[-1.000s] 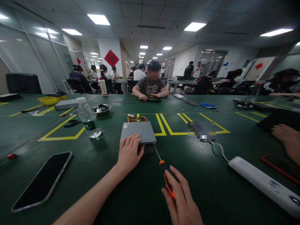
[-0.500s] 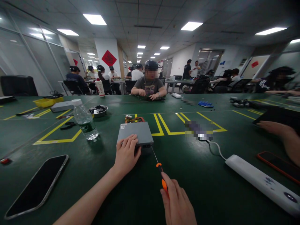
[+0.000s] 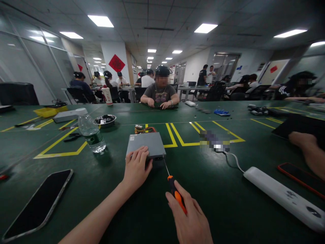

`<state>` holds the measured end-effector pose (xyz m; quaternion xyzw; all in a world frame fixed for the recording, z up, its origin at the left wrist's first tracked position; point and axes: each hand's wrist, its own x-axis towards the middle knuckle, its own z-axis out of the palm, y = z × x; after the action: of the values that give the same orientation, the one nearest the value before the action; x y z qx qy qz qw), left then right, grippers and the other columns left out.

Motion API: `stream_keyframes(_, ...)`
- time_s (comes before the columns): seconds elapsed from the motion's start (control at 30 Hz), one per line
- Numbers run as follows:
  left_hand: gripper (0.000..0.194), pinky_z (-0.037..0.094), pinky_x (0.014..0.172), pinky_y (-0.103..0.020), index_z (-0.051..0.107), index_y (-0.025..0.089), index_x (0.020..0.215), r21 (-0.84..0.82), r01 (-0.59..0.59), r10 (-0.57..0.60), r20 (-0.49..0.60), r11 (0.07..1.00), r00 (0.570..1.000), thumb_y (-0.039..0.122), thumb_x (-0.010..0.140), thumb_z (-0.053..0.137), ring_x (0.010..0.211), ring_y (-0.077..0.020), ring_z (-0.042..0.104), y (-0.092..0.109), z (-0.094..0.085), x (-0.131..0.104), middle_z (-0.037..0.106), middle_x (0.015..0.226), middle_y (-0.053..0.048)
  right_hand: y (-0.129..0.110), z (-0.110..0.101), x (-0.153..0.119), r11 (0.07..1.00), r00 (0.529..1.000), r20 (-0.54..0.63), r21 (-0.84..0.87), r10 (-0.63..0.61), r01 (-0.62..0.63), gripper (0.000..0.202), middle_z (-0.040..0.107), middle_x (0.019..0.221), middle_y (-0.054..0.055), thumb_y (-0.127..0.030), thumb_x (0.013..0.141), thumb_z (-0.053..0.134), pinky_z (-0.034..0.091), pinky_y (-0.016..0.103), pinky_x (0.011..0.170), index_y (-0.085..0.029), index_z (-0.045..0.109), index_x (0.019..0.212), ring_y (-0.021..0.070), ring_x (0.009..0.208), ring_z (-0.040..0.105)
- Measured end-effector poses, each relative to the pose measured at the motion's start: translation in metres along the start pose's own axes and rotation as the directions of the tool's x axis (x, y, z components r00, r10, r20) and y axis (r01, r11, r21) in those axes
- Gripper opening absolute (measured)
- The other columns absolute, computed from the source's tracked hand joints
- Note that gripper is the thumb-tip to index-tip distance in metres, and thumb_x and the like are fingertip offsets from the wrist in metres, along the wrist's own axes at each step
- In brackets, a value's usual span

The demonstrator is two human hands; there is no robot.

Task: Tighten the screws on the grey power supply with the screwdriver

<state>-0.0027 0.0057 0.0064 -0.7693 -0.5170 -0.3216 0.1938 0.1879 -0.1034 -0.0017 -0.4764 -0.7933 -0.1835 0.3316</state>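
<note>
A grey metal computer power supply (image 3: 155,142) lies on the green table, its bundle of coloured wires (image 3: 145,129) at the far side. My left hand (image 3: 136,166) holds its near left part, fingers on the top and thumb at the front face. An orange and black screwdriver (image 3: 177,196) is in my right hand (image 3: 191,218), the handle lying between thumb and fingers. Its thin shaft points up to the lower right corner of the power supply's front face. Whether the tip sits in a screw is too small to tell.
Left stand a water bottle (image 3: 91,135), a metal bowl (image 3: 105,120) and a phone (image 3: 38,206). Right lie a white power strip (image 3: 281,196) and an orange-edged phone (image 3: 303,178), beside another person's hand (image 3: 303,140). A person (image 3: 161,91) sits opposite.
The thumb of my right hand has moved left, away from the fingers, baring more of the screwdriver handle. My left hand and the power supply have stayed put. The neighbour's hand has shifted slightly.
</note>
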Motion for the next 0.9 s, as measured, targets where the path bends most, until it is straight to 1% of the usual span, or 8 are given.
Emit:
stream_keyframes(0.13, 0.021, 0.032, 0.093, -0.042, 0.052, 0.019, 0.103, -0.002, 0.006, -0.006, 0.003, 1.0, 1.0, 0.026, 0.084, 0.049, 0.112, -0.024, 0.052, -0.001, 0.001, 0.0, 0.059, 0.12, -0.008, 0.009, -0.002, 0.005, 1.0, 0.999, -0.047, -0.014, -0.02, 0.02, 0.033, 0.06, 0.105, 0.015, -0.019, 0.097, 0.029, 0.055, 0.028, 0.062, -0.016, 0.062, 0.101, 0.0193, 0.079, 0.066)
stream_keyframes(0.3, 0.02, 0.032, 0.092, -0.043, 0.052, 0.02, 0.103, -0.015, 0.0, 0.0, -0.001, 1.0, 1.0, 0.026, 0.084, 0.049, 0.112, -0.0247, 0.052, 0.0, 0.0, -0.001, 0.06, 0.119, -0.009, 0.007, -0.003, 0.001, 0.984, 0.981, 0.071, 0.01, -0.178, 0.178, 0.032, 0.053, 0.12, 0.02, -0.015, 0.091, 0.035, 0.055, 0.034, 0.073, -0.014, 0.053, 0.118, 0.0263, 0.101, 0.061)
stream_keyframes(0.4, 0.02, 0.032, 0.092, -0.043, 0.052, 0.02, 0.103, -0.021, 0.011, -0.011, 0.006, 1.0, 1.0, 0.026, 0.084, 0.049, 0.112, -0.0248, 0.052, 0.0, 0.0, -0.001, 0.059, 0.12, -0.009, 0.006, -0.006, 0.002, 0.964, 0.96, 0.095, -0.003, -0.264, 0.266, 0.032, 0.057, 0.115, 0.022, -0.011, 0.089, 0.036, 0.056, 0.034, 0.069, -0.013, 0.054, 0.116, 0.0263, 0.095, 0.064)
stream_keyframes(0.5, 0.02, 0.032, 0.092, -0.043, 0.052, 0.02, 0.103, -0.025, 0.013, -0.013, 0.001, 1.0, 1.0, 0.026, 0.084, 0.049, 0.112, -0.025, 0.052, 0.0, 0.001, -0.001, 0.06, 0.119, -0.009, 0.008, -0.011, 0.009, 0.957, 0.954, 0.07, 0.017, -0.29, 0.29, 0.03, 0.058, 0.115, 0.023, -0.005, 0.088, 0.037, 0.055, 0.031, 0.069, -0.012, 0.057, 0.108, 0.0221, 0.089, 0.066)
stream_keyframes(0.6, 0.019, 0.032, 0.092, -0.043, 0.053, 0.02, 0.101, -0.026, 0.009, -0.009, -0.007, 1.0, 1.0, 0.025, 0.083, 0.05, 0.112, -0.0254, 0.052, 0.0, 0.001, 0.0, 0.06, 0.118, -0.009, 0.01, -0.013, 0.015, 0.951, 0.951, 0.044, 0.053, -0.307, 0.305, 0.024, 0.059, 0.114, 0.023, -0.007, 0.088, 0.04, 0.054, 0.031, 0.068, -0.012, 0.059, 0.101, 0.021, 0.084, 0.066)
stream_keyframes(0.77, 0.02, 0.032, 0.091, -0.043, 0.052, 0.02, 0.102, -0.012, 0.003, -0.003, 0.002, 1.0, 1.0, 0.025, 0.083, 0.05, 0.113, -0.0253, 0.052, -0.001, 0.0, 0.001, 0.06, 0.119, -0.009, 0.013, -0.011, 0.016, 0.929, 0.921, 0.126, 0.088, -0.369, 0.36, 0.021, 0.057, 0.116, 0.023, -0.008, 0.083, 0.043, 0.052, 0.037, 0.076, -0.013, 0.059, 0.096, 0.0233, 0.091, 0.063)
stream_keyframes(0.83, 0.02, 0.032, 0.092, -0.043, 0.051, 0.02, 0.103, -0.008, 0.0, 0.0, 0.007, 1.0, 1.0, 0.025, 0.084, 0.05, 0.113, -0.025, 0.052, -0.001, 0.0, 0.0, 0.06, 0.12, -0.009, 0.018, -0.014, 0.017, 0.915, 0.897, 0.177, 0.085, -0.404, 0.395, 0.022, 0.056, 0.118, 0.022, -0.009, 0.082, 0.044, 0.051, 0.037, 0.079, -0.012, 0.059, 0.098, 0.0241, 0.093, 0.063)
stream_keyframes(0.9, 0.019, 0.031, 0.092, -0.043, 0.051, 0.02, 0.102, -0.006, 0.004, -0.004, 0.005, 1.0, 1.0, 0.025, 0.084, 0.05, 0.113, -0.0248, 0.052, -0.002, 0.001, 0.0, 0.059, 0.12, -0.008, 0.026, -0.016, 0.019, 0.847, 0.81, 0.254, 0.103, -0.529, 0.521, 0.025, 0.055, 0.121, 0.021, -0.011, 0.084, 0.045, 0.051, 0.035, 0.079, -0.012, 0.056, 0.107, 0.0241, 0.095, 0.062)
